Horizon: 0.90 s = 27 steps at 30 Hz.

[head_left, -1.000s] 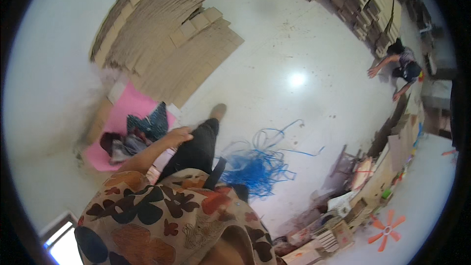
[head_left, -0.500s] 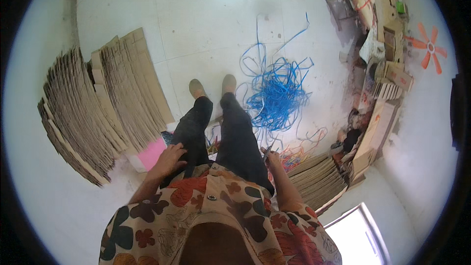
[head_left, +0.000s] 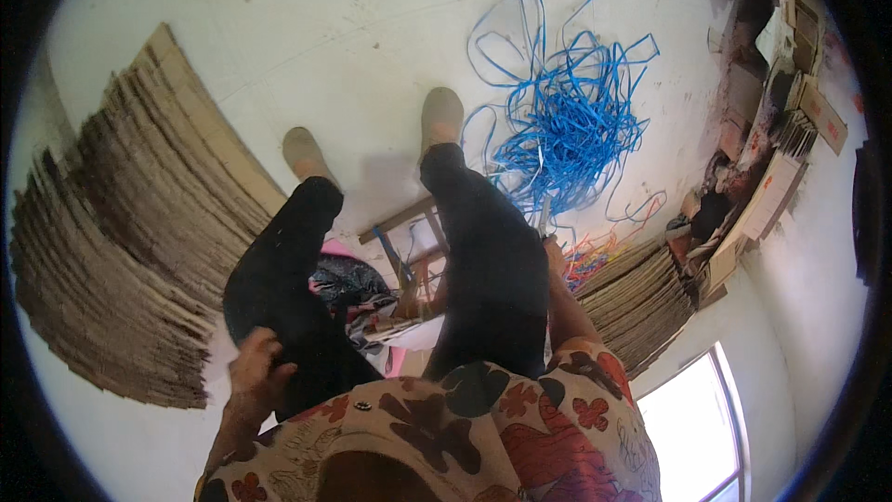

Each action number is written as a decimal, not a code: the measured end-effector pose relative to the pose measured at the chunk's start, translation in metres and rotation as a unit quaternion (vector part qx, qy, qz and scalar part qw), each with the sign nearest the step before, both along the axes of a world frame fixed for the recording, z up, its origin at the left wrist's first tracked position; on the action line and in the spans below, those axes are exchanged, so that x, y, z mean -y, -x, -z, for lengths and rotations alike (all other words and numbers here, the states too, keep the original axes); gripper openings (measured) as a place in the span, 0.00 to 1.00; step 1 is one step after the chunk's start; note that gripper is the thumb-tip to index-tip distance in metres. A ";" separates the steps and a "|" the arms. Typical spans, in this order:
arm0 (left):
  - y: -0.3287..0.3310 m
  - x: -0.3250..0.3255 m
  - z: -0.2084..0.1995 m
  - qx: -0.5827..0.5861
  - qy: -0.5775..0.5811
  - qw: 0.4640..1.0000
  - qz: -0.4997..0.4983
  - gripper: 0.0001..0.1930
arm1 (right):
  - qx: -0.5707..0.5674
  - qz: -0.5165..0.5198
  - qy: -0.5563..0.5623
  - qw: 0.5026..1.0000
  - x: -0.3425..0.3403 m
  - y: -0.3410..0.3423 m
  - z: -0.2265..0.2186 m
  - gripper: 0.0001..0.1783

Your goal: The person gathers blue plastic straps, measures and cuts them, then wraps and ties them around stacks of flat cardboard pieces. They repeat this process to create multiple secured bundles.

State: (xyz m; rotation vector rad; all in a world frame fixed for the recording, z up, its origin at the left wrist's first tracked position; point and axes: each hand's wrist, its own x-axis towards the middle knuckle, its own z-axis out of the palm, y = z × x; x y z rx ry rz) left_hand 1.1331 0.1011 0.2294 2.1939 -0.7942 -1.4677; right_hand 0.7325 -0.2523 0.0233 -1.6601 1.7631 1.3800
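Observation:
My left hand (head_left: 256, 368) is beside my left thigh in dark trousers. Its fingers are loosely bent and apart, and I see nothing in them. Next to my right thigh, my right hand (head_left: 555, 251) is closed around a narrow grey tool (head_left: 544, 215); its pale, blade-like end points away from me, but its exact kind is unclear. My leg partly hides that hand. Beyond the tool lies a tangled heap of blue strapping (head_left: 571, 135) on the floor, with loose loops trailing out from it.
Stacked flat cardboard (head_left: 139, 223) fills the left side. More cardboard (head_left: 636, 311) stands at the right, near red and yellow strips (head_left: 587, 260). A wooden stool-like frame (head_left: 409, 223) and a black plastic bag (head_left: 348, 281) are between my legs. Boxes (head_left: 767, 200) line the right wall.
My feet have moved apart, the left one stepping leftward. The view has shifted, bringing the wooden frame and black bag into sight. My left hand has lowered along the thigh; my right keeps the grey tool.

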 end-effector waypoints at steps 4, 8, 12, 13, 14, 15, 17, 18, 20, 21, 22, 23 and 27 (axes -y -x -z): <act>-0.019 0.007 0.055 0.119 0.036 0.972 0.201 0.23 | 0.006 0.064 0.021 0.998 -0.027 0.073 0.081 0.26; -0.019 -0.014 0.059 0.084 0.038 0.981 0.169 0.24 | 0.024 0.064 0.015 0.998 -0.033 0.066 0.102 0.25; -0.027 -0.009 0.065 0.046 0.074 0.971 0.222 0.24 | 0.066 0.047 0.023 0.996 -0.029 0.065 0.128 0.24; -0.021 -0.016 0.063 0.036 0.055 0.974 0.215 0.23 | 0.081 0.042 0.025 0.996 -0.028 0.063 0.137 0.24; -0.014 -0.018 0.065 0.072 0.078 0.965 0.239 0.23 | 0.097 0.034 0.026 0.994 -0.026 0.061 0.146 0.24; -0.007 -0.017 0.066 0.110 0.100 0.954 0.259 0.22 | 0.114 0.023 0.025 0.993 -0.024 0.057 0.156 0.24; 0.002 -0.013 0.070 0.168 0.141 0.926 0.308 0.21 | 0.157 0.003 0.024 0.987 -0.019 0.048 0.173 0.24; 0.010 -0.011 0.067 0.188 0.148 0.919 0.314 0.21 | 0.184 -0.006 0.025 0.983 -0.017 0.040 0.176 0.23; 0.030 -0.008 0.061 0.228 0.155 0.918 0.286 0.19 | 0.240 -0.031 0.020 0.970 -0.015 0.022 0.179 0.23; 0.041 -0.007 0.060 0.261 0.152 0.914 0.271 0.19 | 0.274 -0.045 0.016 0.961 -0.011 0.008 0.182 0.23; 0.049 -0.004 0.060 0.297 0.154 0.906 0.258 0.19 | 0.309 -0.058 0.018 0.949 -0.005 -0.009 0.182 0.23; 0.059 0.000 0.054 0.300 0.144 0.917 0.219 0.19 | 0.341 -0.069 0.016 0.937 -0.004 -0.019 0.175 0.23; 0.089 0.007 0.039 0.349 0.088 0.913 0.190 0.17 | 0.447 -0.122 0.013 0.886 0.016 -0.076 0.184 0.22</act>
